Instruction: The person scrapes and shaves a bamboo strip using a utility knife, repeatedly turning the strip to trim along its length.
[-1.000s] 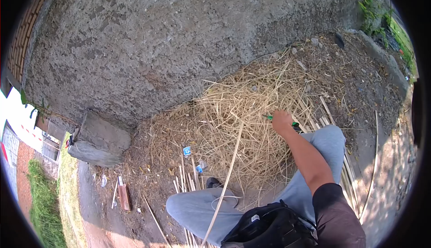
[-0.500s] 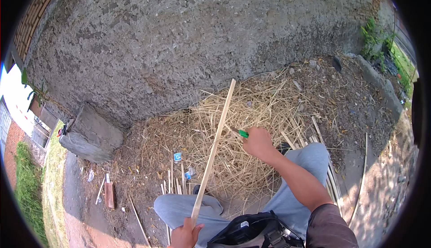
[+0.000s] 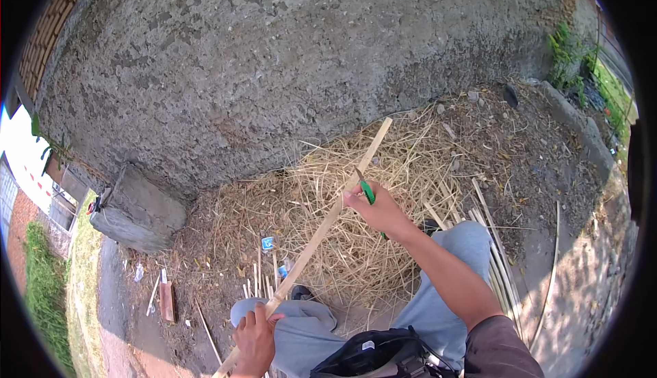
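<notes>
A long pale bamboo strip (image 3: 321,233) slants across the middle of the view, its far end in front of the wall. My left hand (image 3: 254,340) is closed around its lower part beside my left knee. Higher up, my right hand (image 3: 384,212) is closed on a knife with a green handle (image 3: 367,192). The knife's short dark blade points up and lies close against the strip. The thumb and fingertips of that hand touch the strip too.
Curled shavings (image 3: 356,262) cover the ground between my legs. Several cut strips (image 3: 503,275) lie beside my right leg, with more by my left foot. A rough wall (image 3: 274,70) rises ahead. A concrete block (image 3: 144,210) and a brown piece (image 3: 167,299) are at left.
The strip has tilted further right, and my left hand has moved left and up along with it. My right hand has shifted left onto the strip, with the knife now pointing up.
</notes>
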Motion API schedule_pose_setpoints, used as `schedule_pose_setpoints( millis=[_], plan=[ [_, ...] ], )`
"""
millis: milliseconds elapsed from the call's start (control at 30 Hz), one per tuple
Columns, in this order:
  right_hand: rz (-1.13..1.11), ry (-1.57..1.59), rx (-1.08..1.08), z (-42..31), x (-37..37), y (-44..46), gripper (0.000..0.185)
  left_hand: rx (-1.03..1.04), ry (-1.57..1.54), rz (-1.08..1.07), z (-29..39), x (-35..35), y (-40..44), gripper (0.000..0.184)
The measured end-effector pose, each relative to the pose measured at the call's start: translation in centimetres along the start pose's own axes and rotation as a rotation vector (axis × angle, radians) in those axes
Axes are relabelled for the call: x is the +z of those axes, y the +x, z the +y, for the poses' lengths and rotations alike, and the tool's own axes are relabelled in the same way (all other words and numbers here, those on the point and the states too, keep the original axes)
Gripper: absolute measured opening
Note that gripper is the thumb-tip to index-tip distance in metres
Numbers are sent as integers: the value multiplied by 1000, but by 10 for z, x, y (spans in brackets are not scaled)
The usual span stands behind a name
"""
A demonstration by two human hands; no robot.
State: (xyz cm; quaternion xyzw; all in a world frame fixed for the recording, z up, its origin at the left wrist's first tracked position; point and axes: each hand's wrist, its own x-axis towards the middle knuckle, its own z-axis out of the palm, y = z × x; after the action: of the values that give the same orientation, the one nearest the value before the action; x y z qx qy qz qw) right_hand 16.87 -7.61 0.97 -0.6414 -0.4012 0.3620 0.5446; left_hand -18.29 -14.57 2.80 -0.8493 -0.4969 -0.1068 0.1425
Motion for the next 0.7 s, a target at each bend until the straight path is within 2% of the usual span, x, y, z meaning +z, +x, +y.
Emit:
schedule_pose_setpoints(
  millis=[33, 167, 233, 267, 333, 367, 400, 433, 467, 500, 533, 600, 700],
  plan=[
    [-32, 299, -15, 6, 7, 0, 36, -2, 0, 2, 1, -1, -1, 44],
    [-152, 401, -17, 14, 14, -7, 39, -60, -62, -47, 2, -2, -2, 42],
    [-99, 105, -110, 16, 11, -4, 36, -75, -82, -34, 1, -4, -1, 40],
    [-98, 104, -112, 17, 10, -3, 36, -99, -141, -74, 0, -7, -1, 38],
    [125, -520, -158, 9, 5, -1, 38, -123, -202, -109, -3, -8, -1, 37],
    [127, -521, -160, 12, 5, 0, 38, -76, -249, -83, -6, -7, -4, 33],
    [257, -647, -282, 14, 5, 0, 32, -28, -295, -58, -8, -7, -6, 31],
    [322, -707, -347, 15, 3, 1, 29, -27, -293, -54, -9, -9, -9, 31],
    [393, -768, -408, 15, 1, 2, 26, -142, -473, -177, -9, -12, -15, 26],
    [310, -706, -395, 5, -6, -1, 20, -259, -657, -303, -6, -15, -19, 25],
    [225, -646, -380, 0, -11, -3, 16, -261, -663, -302, -4, -14, -22, 25],
    [244, -644, -412, 1, -10, -4, 15, -494, -1071, -507, 1, -15, -27, 32],
    [259, -607, -471, 2, -3, -8, 17, -547, -1199, -527, 14, -20, -30, 37]
  ],
)
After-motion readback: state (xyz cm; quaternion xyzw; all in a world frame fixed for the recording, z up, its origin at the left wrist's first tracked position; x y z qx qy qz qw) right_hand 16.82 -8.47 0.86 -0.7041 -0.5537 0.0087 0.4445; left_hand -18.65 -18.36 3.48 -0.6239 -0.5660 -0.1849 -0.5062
